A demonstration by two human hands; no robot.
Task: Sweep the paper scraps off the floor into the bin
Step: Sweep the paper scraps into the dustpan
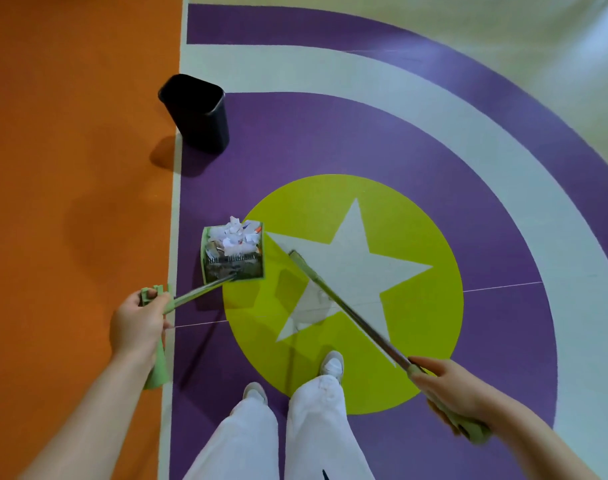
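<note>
Scraps (235, 235) are basically weightless torn paper, heaped in the green dustpan (232, 254), which looks lifted just off the purple floor (330, 140), well short of the black bin (195, 112). They'd flutter out with any jerk or tilt, so I'd carry it slow and level. Left hand (136, 323) is wrapped round the top of the dustpan's long handle, which seems like the right place to hold for reach, though the pan will swing a bit. Right hand (448, 386) grips the broom pole (347, 310) near its top end; the brush head isn't clearly visible.
</note>
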